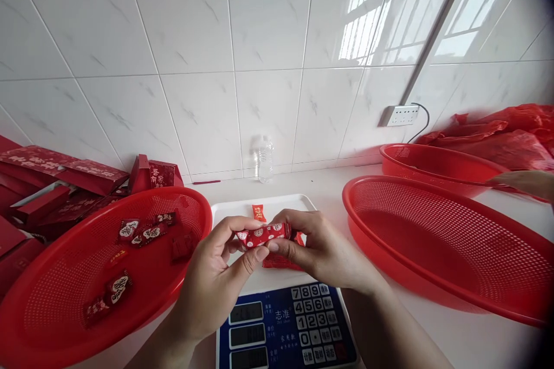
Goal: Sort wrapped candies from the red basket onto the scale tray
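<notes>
Between both hands is a red wrapped candy (264,234) with pale round patterns, held level above the scale's white tray (225,210). My left hand (212,271) pinches its left end with thumb and fingers. At the other end, my right hand (318,248) grips it the same way. Beneath the hands, a red packet (279,262) lies on the tray, partly hidden. A small orange-red candy (258,213) rests farther back on the tray. The blue keypad panel (283,328) of the scale faces me, its displays dark.
At left, a red plastic basket (56,282) holds several wrapped candies (151,233). Dark red boxes (73,179) pile up behind it. Two red baskets (389,230) (433,164) stand at right, near red bags (497,138). A clear bottle (265,159) stands by the tiled wall.
</notes>
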`<state>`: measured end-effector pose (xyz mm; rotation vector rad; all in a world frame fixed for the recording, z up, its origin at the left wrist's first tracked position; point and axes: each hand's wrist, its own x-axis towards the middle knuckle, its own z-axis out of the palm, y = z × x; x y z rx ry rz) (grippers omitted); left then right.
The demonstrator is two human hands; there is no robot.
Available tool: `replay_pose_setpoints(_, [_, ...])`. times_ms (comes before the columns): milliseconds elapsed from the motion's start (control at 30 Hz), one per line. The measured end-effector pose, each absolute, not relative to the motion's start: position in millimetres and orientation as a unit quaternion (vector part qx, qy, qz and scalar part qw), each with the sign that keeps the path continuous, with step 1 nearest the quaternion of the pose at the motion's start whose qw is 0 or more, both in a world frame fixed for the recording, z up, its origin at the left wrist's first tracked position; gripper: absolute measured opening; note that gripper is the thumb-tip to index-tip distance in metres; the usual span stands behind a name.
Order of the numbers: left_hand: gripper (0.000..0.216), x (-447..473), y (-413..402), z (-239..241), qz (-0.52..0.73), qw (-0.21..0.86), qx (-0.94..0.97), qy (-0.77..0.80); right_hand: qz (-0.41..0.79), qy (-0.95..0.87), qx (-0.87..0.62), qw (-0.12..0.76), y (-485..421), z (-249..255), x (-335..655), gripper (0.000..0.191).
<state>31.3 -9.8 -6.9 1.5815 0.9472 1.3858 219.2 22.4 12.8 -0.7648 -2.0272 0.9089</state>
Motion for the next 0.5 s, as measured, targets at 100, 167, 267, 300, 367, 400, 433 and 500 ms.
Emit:
replay_pose_setpoints(100, [0.011, 29.5, -7.9, -10.1, 0.55, 0.368, 0.637, 0.395, 0.358, -0.806, -0.287, 0.374, 22.5, 12.6, 220.7, 0.036])
replay_pose_setpoints(167, [0.011, 29.4, -4.8, -12.1, 0.548, 0.362, 0.637, 0.404, 0.34, -0.819, -0.286, 0.364, 23.7, 11.9, 222.9, 0.035])
replay_pose_setpoints(267, [0.026, 30.2, 0.7, -13.7, 0.536, 0.38, 0.627, 0.419, 0.286, -0.831, -0.316, 0.356, 27.5, 11.1, 227.0, 0.031])
replay_pose_setpoints(300, [0.036, 30.2, 2.3, -13.6, 0.535, 0.386, 0.623, 0.421, 0.259, -0.832, -0.339, 0.356, 29.5, 11.0, 228.8, 0.029])
replay_pose_setpoints(367, [0.05, 29.1, 4.6, -12.6, 0.546, 0.383, 0.616, 0.42, 0.198, -0.821, -0.406, 0.348, 35.2, 11.0, 233.3, 0.027])
replay_pose_setpoints(400, [0.053, 28.1, 5.2, -11.8, 0.556, 0.373, 0.615, 0.417, 0.171, -0.811, -0.448, 0.334, 38.8, 10.7, 236.0, 0.027])
replay_pose_setpoints(433, [0.052, 27.0, 5.5, -11.0, 0.567, 0.361, 0.613, 0.415, 0.152, -0.803, -0.487, 0.308, 42.8, 10.1, 238.9, 0.028])
replay_pose_setpoints(500, [0.046, 25.0, 5.1, -9.6, 0.583, 0.344, 0.609, 0.413, 0.143, -0.798, -0.537, 0.234, 51.5, 7.6, 244.9, 0.029])
